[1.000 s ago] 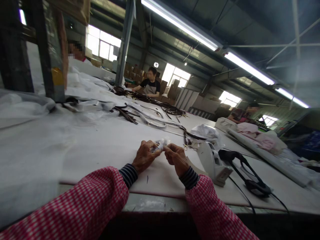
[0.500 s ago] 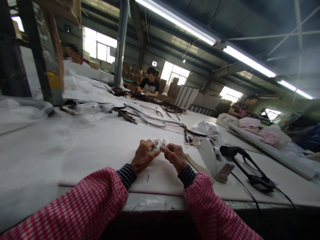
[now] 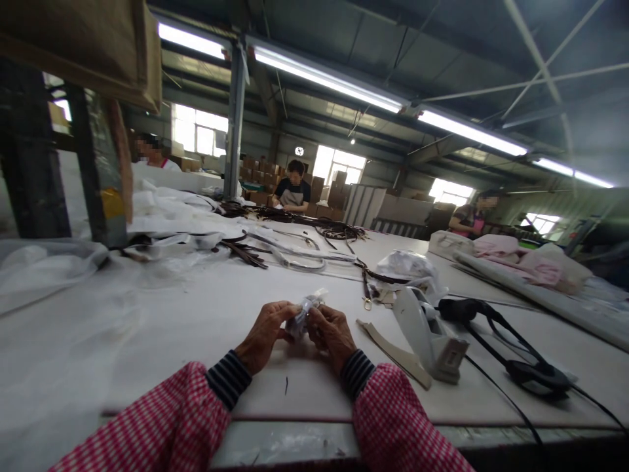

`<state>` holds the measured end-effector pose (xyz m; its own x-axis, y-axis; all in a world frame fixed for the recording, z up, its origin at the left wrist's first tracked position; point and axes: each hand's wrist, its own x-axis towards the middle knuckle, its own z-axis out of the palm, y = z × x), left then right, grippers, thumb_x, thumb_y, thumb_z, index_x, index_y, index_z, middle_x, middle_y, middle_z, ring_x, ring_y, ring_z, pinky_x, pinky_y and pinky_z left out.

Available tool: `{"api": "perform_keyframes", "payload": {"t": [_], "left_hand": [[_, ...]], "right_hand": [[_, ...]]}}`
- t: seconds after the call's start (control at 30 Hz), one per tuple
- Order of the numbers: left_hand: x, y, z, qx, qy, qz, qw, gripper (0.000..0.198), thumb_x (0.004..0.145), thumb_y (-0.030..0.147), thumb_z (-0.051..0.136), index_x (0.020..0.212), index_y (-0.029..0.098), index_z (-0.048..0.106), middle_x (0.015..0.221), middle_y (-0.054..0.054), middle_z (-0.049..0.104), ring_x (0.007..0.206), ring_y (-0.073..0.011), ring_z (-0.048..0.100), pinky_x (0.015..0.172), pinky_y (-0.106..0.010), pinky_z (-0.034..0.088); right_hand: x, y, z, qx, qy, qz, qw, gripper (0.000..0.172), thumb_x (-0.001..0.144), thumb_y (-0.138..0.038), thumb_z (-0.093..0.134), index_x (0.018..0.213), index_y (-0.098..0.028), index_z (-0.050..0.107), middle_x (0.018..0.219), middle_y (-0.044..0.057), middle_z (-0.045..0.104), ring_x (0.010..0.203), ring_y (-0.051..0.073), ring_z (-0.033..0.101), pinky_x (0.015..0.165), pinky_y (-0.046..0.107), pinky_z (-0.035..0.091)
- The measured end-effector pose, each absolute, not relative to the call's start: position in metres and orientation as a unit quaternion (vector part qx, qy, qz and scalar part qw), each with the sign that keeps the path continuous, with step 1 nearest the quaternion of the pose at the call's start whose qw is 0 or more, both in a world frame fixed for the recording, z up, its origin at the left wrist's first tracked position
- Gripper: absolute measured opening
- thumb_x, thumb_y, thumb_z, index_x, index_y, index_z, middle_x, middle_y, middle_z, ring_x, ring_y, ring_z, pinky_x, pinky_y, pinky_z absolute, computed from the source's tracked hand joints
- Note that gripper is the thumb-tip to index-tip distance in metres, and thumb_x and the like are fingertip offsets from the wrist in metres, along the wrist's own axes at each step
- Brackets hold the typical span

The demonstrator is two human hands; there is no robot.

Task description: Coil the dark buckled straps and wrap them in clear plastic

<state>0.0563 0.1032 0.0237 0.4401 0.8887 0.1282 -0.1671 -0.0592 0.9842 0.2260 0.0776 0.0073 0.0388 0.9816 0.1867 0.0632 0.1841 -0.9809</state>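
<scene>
Between my two hands is a small bundle in crinkled clear plastic [image 3: 299,324], held just above the white tabletop [image 3: 196,334]. My left hand [image 3: 265,333] pinches its left side between thumb and fingers. From the right, my right hand [image 3: 334,335] grips it with curled fingers. What lies inside the plastic looks bluish grey, and I cannot make out its kind. A short dark thread [image 3: 286,385] lies on the table below my hands.
Right of my hands lie a curved beige strip [image 3: 393,354], a tape dispenser [image 3: 430,341] and a black headband-like device [image 3: 506,347] with a cable. Dark straps [image 3: 339,231] and clear plastic [image 3: 407,269] lie farther back. A co-worker [image 3: 293,190] stands across the table.
The bundle has turned in my hands and shows more of its plastic. My right hand has come closer, its fingers now over the bundle. The camera view has tilted up.
</scene>
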Motion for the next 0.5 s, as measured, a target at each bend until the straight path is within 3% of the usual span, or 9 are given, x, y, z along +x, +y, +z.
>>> {"api": "perform_keyframes", "payload": {"t": [0.17,0.27,0.37,0.43,0.5], "left_hand": [[0.056,0.101,0.025,0.569,0.287,0.426,0.642,0.04,0.081,0.056,0.068,0.079,0.015,0.066,0.074,-0.003,0.06,0.067,-0.0161,0.057,0.055,-0.025,0.049],[0.056,0.1,0.027,0.567,0.305,0.432,0.632,0.04,0.082,0.055,0.068,0.078,0.016,0.065,0.075,-0.002,0.058,0.069,-0.016,0.055,0.055,-0.024,0.048],[0.055,0.1,0.027,0.59,0.339,0.429,0.594,0.042,0.084,0.057,0.066,0.077,0.016,0.064,0.072,-0.001,0.054,0.068,-0.0157,0.052,0.053,-0.023,0.045],[0.053,0.099,0.027,0.635,0.347,0.412,0.554,0.042,0.085,0.058,0.065,0.076,0.017,0.063,0.071,0.0,0.054,0.067,-0.0163,0.051,0.052,-0.024,0.044],[0.052,0.096,0.028,0.683,0.346,0.4,0.503,0.04,0.085,0.056,0.064,0.074,0.017,0.062,0.075,-0.001,0.057,0.069,-0.0177,0.053,0.052,-0.025,0.044]], "right_hand": [[0.225,0.079,0.001,-0.483,-0.561,0.382,0.554,0.05,0.08,-0.065,0.07,0.067,-0.019,0.055,0.051,-0.002,0.055,0.041,0.009,0.037,0.04,0.023,0.03],[0.225,0.075,0.005,-0.493,-0.562,0.284,0.601,0.038,0.081,-0.051,0.074,0.068,-0.02,0.057,0.059,-0.002,0.055,0.054,0.013,0.045,0.054,0.026,0.041],[0.225,0.066,0.012,-0.486,-0.638,0.074,0.593,0.015,0.088,-0.035,0.069,0.096,-0.022,0.069,0.089,0.006,0.065,0.083,0.022,0.056,0.077,0.035,0.048],[0.224,0.06,0.014,-0.465,-0.711,-0.087,0.521,0.024,0.097,-0.026,0.056,0.118,-0.027,0.069,0.113,0.01,0.066,0.101,0.027,0.055,0.083,0.039,0.048],[0.222,0.057,0.014,-0.449,-0.752,-0.173,0.45,0.033,0.101,-0.021,0.047,0.126,-0.032,0.066,0.12,0.008,0.066,0.104,0.028,0.055,0.081,0.039,0.048]]}}
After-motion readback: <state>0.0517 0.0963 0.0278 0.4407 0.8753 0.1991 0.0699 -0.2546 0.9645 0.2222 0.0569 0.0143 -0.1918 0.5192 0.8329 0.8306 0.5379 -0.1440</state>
